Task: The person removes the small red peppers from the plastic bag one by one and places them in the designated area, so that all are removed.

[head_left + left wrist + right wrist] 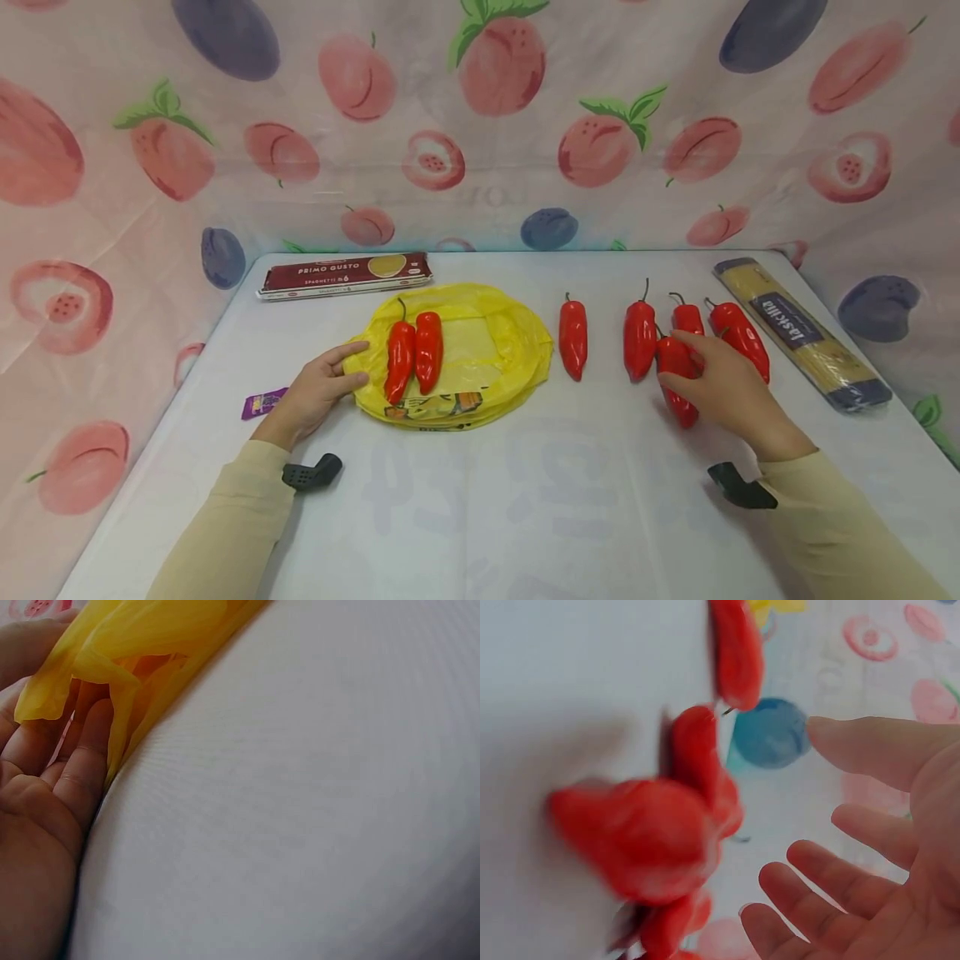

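A yellow plastic bag (517, 350) lies with its mouth spread and its rim folded round. Two red chili peppers (400, 358) rest side by side on its left part. At the bag's left edge my left hand (311, 396) holds the rim, with the thin film (150, 637) between thumb and fingers in the left wrist view. My right hand (723, 387) is over a red pepper (681, 410), thumb and fingers spread apart around its upper end. The right wrist view shows that hand's fingers (832, 877) extended and apart from the blurred pepper (645, 836).
One red pepper (573, 340) lies right of the bag, and others (639, 337) cluster by my right hand, one (741, 337) beyond it. A lasticilla pasta pack (802, 333) lies at right, a dark-red spaghetti pack (345, 275) back left. A small purple packet (262, 403) is beside my left hand.
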Tool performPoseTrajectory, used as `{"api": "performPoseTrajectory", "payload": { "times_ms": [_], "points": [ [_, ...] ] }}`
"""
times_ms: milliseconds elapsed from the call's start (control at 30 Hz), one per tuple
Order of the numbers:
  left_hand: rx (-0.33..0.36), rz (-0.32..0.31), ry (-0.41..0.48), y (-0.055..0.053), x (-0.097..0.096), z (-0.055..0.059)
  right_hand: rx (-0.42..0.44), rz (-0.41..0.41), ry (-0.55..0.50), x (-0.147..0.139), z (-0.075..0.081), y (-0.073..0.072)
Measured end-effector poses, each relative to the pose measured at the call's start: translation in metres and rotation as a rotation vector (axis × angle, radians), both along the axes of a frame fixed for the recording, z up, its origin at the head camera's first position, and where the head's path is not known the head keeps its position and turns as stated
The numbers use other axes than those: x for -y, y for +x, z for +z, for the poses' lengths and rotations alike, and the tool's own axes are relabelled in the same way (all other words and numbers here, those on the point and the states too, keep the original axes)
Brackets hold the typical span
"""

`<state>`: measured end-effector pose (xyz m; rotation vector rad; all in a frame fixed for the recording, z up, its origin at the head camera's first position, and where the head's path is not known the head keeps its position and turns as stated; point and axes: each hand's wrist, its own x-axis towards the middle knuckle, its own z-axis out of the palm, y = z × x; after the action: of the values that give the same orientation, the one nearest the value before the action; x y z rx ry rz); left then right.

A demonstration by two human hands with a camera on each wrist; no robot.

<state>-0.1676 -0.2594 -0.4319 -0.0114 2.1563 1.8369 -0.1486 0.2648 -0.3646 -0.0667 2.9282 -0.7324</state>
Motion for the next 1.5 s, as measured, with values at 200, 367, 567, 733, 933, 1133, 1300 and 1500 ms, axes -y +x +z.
{"api": "performPoseTrajectory", "payload": {
  "times_ms": [200,367,567,733,933,1133,1300,1500],
  "points": [
    [-0.002,-0.003,-0.002,0.0,0.001,0.0,-0.014,0.038,-0.019,0.026,0.012,-0.007],
    [0.005,-0.005,-0.012,0.0,0.001,-0.001,-0.046,0.105,-0.055,0.056,0.017,-0.017],
    [0.01,-0.007,-0.007,0.0,0.001,-0.001,-0.066,0.181,-0.103,0.094,0.017,-0.026],
    [0.005,-0.013,-0.01,-0.001,0.002,-0.002,-0.073,0.246,-0.139,0.123,0.014,-0.03],
    [0.0,-0.016,-0.013,-0.002,0.002,-0.003,-0.056,0.328,-0.231,0.158,0.005,-0.036],
    [-0.003,-0.012,-0.003,-0.002,0.002,-0.004,-0.029,0.357,-0.261,0.193,-0.003,-0.041],
    [-0.003,-0.009,-0.006,-0.001,0.002,-0.004,0.017,0.359,-0.291,0.218,-0.012,-0.044],
    [0.003,-0.002,0.0,-0.002,0.002,-0.003,0.046,0.366,-0.281,0.243,-0.019,-0.048]
  ]
}}
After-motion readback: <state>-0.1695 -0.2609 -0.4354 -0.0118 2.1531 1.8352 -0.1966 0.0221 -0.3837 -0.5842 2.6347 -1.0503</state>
